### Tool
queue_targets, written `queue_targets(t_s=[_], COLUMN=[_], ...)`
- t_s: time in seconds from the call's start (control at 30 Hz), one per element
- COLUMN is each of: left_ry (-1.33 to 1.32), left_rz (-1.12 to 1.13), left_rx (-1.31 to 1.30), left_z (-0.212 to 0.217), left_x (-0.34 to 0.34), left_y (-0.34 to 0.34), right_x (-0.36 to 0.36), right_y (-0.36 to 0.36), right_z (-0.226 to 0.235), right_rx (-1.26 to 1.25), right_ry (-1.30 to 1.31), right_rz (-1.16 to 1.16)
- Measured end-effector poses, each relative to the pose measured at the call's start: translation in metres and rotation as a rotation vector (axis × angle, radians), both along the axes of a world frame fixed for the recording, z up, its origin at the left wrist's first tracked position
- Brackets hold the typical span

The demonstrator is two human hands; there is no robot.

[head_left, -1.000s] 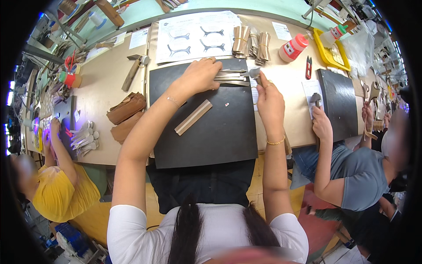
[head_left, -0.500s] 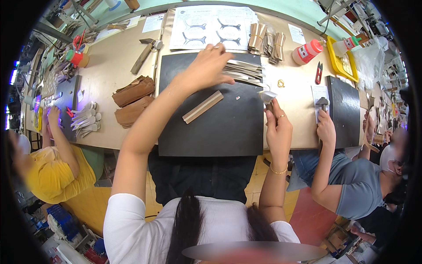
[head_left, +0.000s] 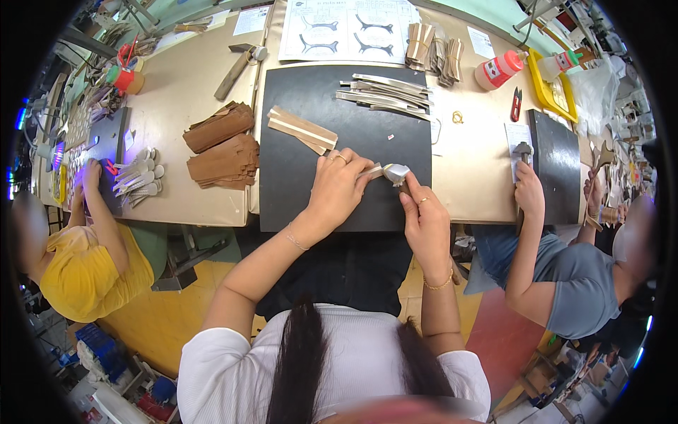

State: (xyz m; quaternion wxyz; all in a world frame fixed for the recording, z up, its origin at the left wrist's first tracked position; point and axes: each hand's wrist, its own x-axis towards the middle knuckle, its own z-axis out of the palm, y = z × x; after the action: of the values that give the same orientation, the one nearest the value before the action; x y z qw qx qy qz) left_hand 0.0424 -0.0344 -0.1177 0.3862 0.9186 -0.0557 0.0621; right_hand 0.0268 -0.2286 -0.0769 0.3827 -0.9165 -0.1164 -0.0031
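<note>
My left hand (head_left: 337, 187) pinches a narrow strip (head_left: 373, 172) over the black board (head_left: 311, 205); most of the strip is hidden by the fingers. A hammer (head_left: 397, 174) is gripped in my right hand (head_left: 426, 212), its metal head at the strip's far end. Whether head and strip touch, I cannot tell. Beyond my left hand lie brown strips (head_left: 300, 129) with a pale band along them, partly overlapping. A loose pile of thin pale strips (head_left: 388, 95) rests at the board's far right.
Left of the board are stacked brown leather-like pieces (head_left: 224, 160) and another hammer (head_left: 240, 71). Printed sheets (head_left: 346, 32), bundled strips (head_left: 420, 44), a red bottle (head_left: 500, 71), red snips (head_left: 517, 104) and a yellow tray (head_left: 547, 88) lie beyond. Co-workers sit on both sides.
My left hand has come back from the pale strip pile toward me and now holds a strip. My right hand has brought the hammer inward over the board. The banded strips now lie farther left.
</note>
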Motion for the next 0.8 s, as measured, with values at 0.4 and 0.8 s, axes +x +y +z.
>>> queue_targets(t_s=[0.4, 0.8], left_ry=[-0.305, -0.416], left_rz=[-0.131, -0.262], left_rx=[0.233, 0.354], left_z=[-0.004, -0.005], left_x=[0.001, 0.008], left_y=[0.005, 0.014], right_x=[-0.001, 0.015], right_y=[0.005, 0.016], right_z=[0.000, 0.003], right_rx=[-0.155, -0.168], right_ry=[-0.047, -0.172], right_rz=[0.006, 0.045])
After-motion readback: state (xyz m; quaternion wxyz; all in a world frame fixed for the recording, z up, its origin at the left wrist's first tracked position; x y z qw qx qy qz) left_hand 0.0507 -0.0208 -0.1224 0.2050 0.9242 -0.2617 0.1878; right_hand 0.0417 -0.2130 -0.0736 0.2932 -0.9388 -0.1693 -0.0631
